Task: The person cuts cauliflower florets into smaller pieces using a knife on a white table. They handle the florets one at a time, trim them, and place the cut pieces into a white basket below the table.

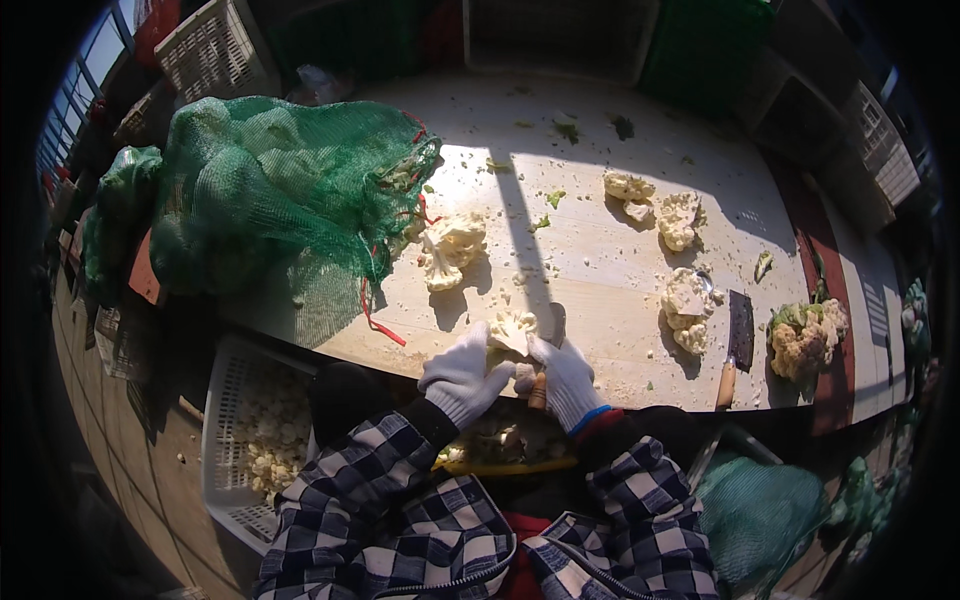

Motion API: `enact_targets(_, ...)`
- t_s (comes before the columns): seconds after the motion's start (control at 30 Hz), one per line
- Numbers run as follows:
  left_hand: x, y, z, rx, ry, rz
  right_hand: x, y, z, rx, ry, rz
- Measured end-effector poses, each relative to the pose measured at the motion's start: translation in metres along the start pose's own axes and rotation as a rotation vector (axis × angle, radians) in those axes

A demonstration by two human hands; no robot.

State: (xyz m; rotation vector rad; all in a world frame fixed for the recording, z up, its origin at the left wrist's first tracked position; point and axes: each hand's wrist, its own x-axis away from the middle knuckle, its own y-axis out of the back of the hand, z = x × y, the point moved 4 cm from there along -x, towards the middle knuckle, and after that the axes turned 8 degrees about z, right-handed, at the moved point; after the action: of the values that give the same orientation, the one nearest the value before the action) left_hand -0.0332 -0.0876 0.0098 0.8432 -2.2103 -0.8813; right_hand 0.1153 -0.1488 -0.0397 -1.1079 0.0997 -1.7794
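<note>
White knit gloves cover both hands at the near edge of the table. My left hand [463, 371] grips a cut piece of cauliflower [513, 331], its thumb below and fingers at the left side. In my right hand [564, 375] is a small knife with a wooden handle [538, 391]; its blade [557, 324] shows above the glove. The right fingertips meet the cauliflower's lower right side. Farther up on the left lies a larger cauliflower piece [453, 247]. Several more pieces rest to the right, including one [686, 304] with a shiny metal object by it.
A cleaver [739, 330] lies right, beside a browned cauliflower head [806, 339]. A green mesh sack [262, 187] of round heads fills the table's left. Below it stands a white basket [217, 442] of florets. A yellow-rimmed container [510, 470] of trimmings sits beneath my hands.
</note>
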Motion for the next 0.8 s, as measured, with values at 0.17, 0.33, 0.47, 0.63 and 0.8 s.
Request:
enact_targets(0.17, -0.042, -0.006, 0.036, 0.257, -0.099, -0.248, 0.014, -0.011, -0.004, 0.126, -0.138, 0.044)
enact_targets(0.33, -0.052, 0.003, 0.041, 0.233, -0.226, -0.252, 0.02, -0.004, 0.011, 0.69, 0.067, -0.146)
enact_targets(0.47, -0.044, 0.004, 0.02, 0.053, -0.196, -0.22, 0.028, 0.003, 0.036, 1.17, 0.185, -0.132)
enact_targets(0.63, -0.043, 0.006, 0.007, -0.001, -0.209, -0.15, 0.041, -0.004, 0.051, 1.55, 0.21, -0.026)
enact_targets(0.8, -0.051, 0.011, 0.009, 0.108, -0.146, 0.014, 0.039, -0.009, 0.045, 1.765, 0.106, 0.072)
